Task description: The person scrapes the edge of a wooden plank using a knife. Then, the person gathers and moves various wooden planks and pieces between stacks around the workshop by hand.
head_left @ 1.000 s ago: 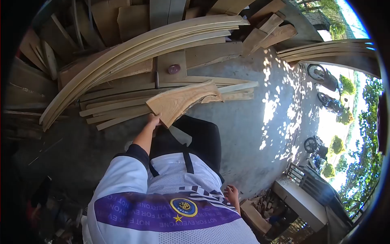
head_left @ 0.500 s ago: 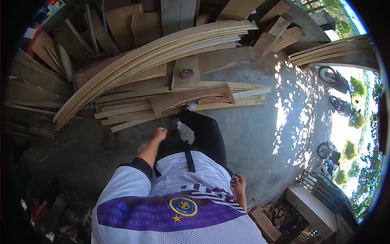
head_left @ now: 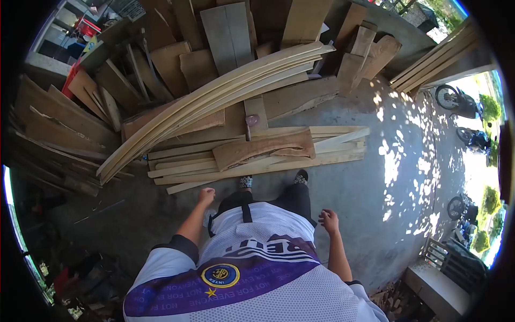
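My left hand (head_left: 206, 197) hangs at my left side with its fingers curled in, and nothing shows in it. Out to the right, my right hand (head_left: 329, 220) hangs with loosely bent fingers slightly apart, holding nothing. Neither hand touches the wood. In front of my feet, a brown slab with a rough edge (head_left: 263, 151) lies across several pale wooden strips (head_left: 338, 155) on the floor. Just beyond it are a dark slim stick (head_left: 248, 132) and a small round reddish object (head_left: 254, 119), whose kinds I cannot tell.
A stack of long curved strips (head_left: 214, 99) arches beyond the slab. Several boards (head_left: 225, 37) lean at the back, and more planks (head_left: 59, 123) stand at left. Motorcycles (head_left: 475, 138) are outside at right. A concrete ledge (head_left: 429, 284) lies at lower right.
The view has shifted, so the wood sits lower and farther right. My feet now stand apart before the strips. My right arm extends farther out from my body.
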A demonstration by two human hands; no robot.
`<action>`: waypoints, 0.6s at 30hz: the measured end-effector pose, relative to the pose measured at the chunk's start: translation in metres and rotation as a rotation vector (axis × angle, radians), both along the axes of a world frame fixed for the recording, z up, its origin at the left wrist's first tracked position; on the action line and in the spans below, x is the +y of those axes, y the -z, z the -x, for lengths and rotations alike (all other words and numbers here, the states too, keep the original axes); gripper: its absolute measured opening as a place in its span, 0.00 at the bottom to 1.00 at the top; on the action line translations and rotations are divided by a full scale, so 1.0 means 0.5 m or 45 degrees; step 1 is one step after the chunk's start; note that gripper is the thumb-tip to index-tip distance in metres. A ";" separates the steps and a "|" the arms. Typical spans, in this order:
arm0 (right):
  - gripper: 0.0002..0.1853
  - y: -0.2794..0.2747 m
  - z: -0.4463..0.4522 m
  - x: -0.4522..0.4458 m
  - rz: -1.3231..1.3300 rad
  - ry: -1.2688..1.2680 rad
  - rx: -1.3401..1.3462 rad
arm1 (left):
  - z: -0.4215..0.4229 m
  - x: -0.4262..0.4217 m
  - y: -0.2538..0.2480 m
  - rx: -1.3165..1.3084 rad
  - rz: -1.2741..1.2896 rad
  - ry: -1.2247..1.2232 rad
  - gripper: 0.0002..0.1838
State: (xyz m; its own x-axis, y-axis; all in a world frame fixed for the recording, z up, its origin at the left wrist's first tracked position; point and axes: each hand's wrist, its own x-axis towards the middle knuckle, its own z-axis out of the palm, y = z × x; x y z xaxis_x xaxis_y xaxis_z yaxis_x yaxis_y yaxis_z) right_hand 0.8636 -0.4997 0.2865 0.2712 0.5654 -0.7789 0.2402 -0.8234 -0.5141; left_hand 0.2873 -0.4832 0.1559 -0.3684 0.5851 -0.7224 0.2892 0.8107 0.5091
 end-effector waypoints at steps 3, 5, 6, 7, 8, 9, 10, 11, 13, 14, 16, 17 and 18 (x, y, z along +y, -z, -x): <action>0.16 0.021 -0.086 0.083 -0.161 0.035 0.079 | -0.068 0.051 -0.046 -0.007 -0.057 -0.057 0.12; 0.16 0.007 -0.150 0.109 -0.255 0.064 0.111 | -0.154 0.100 -0.078 0.085 0.015 -0.048 0.12; 0.16 -0.001 -0.194 0.109 -0.267 0.078 0.124 | -0.212 0.129 -0.108 0.131 0.054 -0.047 0.12; 0.16 -0.010 -0.235 0.097 -0.271 0.092 0.141 | -0.275 0.153 -0.134 0.147 0.087 0.000 0.12; 0.16 -0.017 -0.279 0.085 -0.275 0.109 0.159 | -0.334 0.175 -0.131 0.148 0.069 0.114 0.13; 0.16 -0.008 -0.330 0.060 -0.286 0.184 0.155 | -0.396 0.210 -0.118 0.145 0.041 0.227 0.13; 0.16 -0.003 -0.388 0.037 -0.255 0.224 0.100 | -0.461 0.246 -0.102 0.136 0.007 0.337 0.14; 0.17 0.009 -0.449 0.002 -0.221 0.264 0.045 | -0.552 0.286 -0.131 0.122 -0.045 0.464 0.15; 0.17 0.020 -0.559 -0.071 -0.172 0.332 -0.096 | -0.691 0.353 -0.093 0.051 -0.183 0.641 0.15; 0.17 0.021 -0.615 -0.101 -0.166 0.354 -0.185 | -0.758 0.379 -0.076 0.010 -0.255 0.722 0.15; 0.16 0.018 -0.723 -0.121 -0.188 0.443 -0.300 | -0.899 0.448 -0.096 0.003 -0.249 0.884 0.15; 0.16 0.012 -0.767 -0.126 -0.205 0.518 -0.320 | -0.952 0.478 -0.099 0.004 -0.244 0.967 0.16; 0.16 0.011 -0.801 -0.129 -0.221 0.599 -0.338 | -0.995 0.504 -0.106 -0.015 -0.231 0.993 0.16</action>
State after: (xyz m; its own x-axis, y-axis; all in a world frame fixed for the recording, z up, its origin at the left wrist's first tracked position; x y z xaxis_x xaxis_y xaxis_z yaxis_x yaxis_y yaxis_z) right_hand 1.2643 -0.5641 0.2811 0.6990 0.4501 -0.5557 0.0075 -0.7816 -0.6237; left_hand 0.7849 -0.2313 0.2090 0.2022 0.7796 -0.5928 0.7325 0.2814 0.6199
